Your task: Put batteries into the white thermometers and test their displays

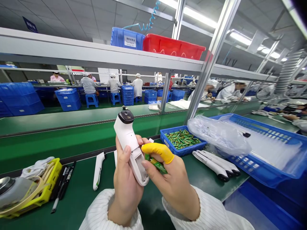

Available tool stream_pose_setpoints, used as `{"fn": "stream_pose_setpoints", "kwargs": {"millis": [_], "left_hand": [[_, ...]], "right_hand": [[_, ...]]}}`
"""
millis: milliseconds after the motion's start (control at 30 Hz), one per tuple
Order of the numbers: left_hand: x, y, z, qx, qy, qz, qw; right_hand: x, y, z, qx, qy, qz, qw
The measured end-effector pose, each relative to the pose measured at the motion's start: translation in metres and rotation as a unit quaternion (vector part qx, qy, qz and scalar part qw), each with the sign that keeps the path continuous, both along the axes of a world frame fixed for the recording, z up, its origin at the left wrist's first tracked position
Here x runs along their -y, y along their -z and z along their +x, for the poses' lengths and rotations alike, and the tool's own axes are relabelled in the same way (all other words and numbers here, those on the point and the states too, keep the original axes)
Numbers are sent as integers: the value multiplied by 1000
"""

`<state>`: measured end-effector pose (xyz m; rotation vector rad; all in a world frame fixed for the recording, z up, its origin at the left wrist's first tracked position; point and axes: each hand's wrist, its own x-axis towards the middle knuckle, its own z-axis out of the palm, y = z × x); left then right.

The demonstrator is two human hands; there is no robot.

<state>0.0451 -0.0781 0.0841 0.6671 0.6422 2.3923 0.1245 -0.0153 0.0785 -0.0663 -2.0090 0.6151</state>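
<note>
1. Nearest, a white handheld device [128, 137] with a black end is held up by the left hand [127, 185]; its body is gripped between the thumb, laid along one side, and the curled fingers behind.
2. An open battery compartment [139, 158] is shown on the face of the device.
3. Green batteries [158, 166] are pinched in the right hand [178, 183], between thumb and bent index finger, with only a narrow gap left between them. The index finger is covered by a yellow finger cot [158, 149]. The thumb tip is held at the compartment's edge; whether it is touching cannot be told.
4. On the green workbench [83, 198], black marker pens [65, 181] are laid beside a yellow basket [44, 195] at the left; a slim white part [98, 169] is placed nearer the device.
5. To the right, white handheld units [211, 166] with black ends are lined up beside a blue tray [192, 149] filled with loose green batteries. Clear plastic bags [218, 134] are piled on a blue crate [266, 174].
6. Above, a blue bin [117, 37] and a red bin [170, 46] are carried by a shelf [83, 49].
7. Farthest, white-capped people [114, 83] are seen seated at benches.
</note>
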Motion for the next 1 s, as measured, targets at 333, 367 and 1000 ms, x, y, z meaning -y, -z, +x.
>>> {"fn": "stream_pose_setpoints", "kwargs": {"millis": [333, 367, 1000], "left_hand": [[8, -2, 10, 28, -30, -20, 999], [9, -3, 10, 28, -21, -18, 999], [5, -7, -4, -10, -3, 53, 999]], "right_hand": [[6, 10, -12, -67, -39, 10, 997], [6, 11, -12, -75, -46, 1, 996], [7, -2, 20, -91, -17, -43, 995]]}}
